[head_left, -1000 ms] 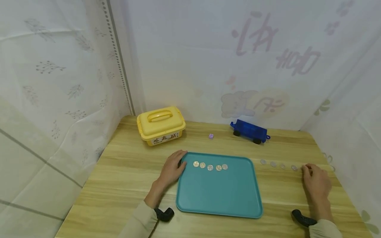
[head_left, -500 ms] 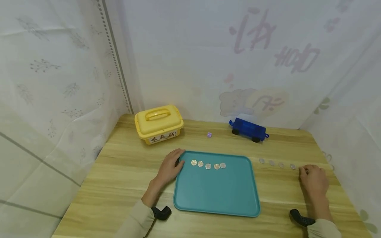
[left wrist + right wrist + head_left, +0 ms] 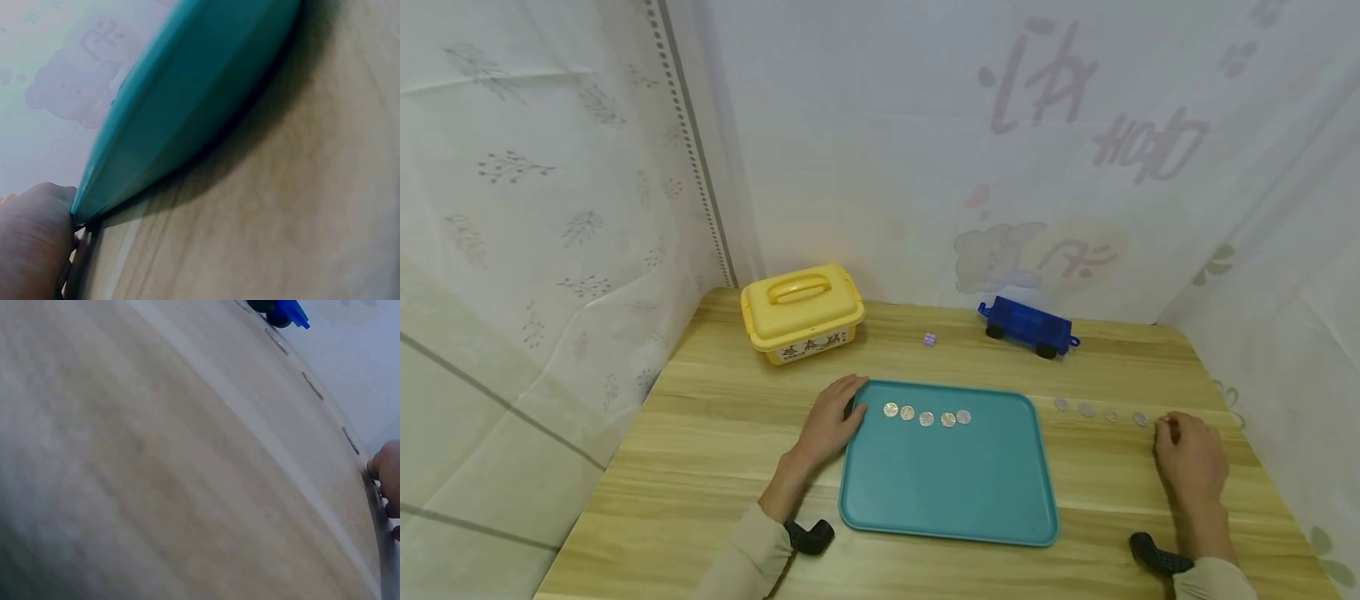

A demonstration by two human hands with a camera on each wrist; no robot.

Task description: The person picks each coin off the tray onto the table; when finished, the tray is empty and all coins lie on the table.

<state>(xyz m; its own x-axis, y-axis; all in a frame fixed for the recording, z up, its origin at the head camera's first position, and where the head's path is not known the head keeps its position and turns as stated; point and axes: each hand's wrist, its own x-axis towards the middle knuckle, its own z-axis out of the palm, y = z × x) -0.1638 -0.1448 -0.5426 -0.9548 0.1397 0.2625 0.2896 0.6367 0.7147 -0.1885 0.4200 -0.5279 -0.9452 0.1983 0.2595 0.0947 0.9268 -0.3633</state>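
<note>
My left hand (image 3: 830, 419) lies at the upper left corner of a teal tray (image 3: 951, 492), fingers fairly straight along the outside, thumb touching the rim. In the left wrist view, the thumb (image 3: 37, 240) meets the tray wall (image 3: 175, 106). Inside the tray, several coins (image 3: 927, 419) form a row near its far side. To the right, more coins (image 3: 1087, 409) lie in a line on the wooden table. At the right end of this line, my right hand (image 3: 1195, 458) pinches what looks like another coin (image 3: 1163, 419), mostly hidden by thumb and fingers.
A yellow lidded box (image 3: 805, 312) with a handle stands at the back left of the table (image 3: 700, 467). Behind the tray are a small purple block (image 3: 929, 340) and a blue wheeled toy wagon (image 3: 1028, 326). Patterned white cloth (image 3: 880, 150) encloses the table.
The head view has shifted slightly. Both hands keep nearly the same places, the left at the tray and the right at the end of the coin line.
</note>
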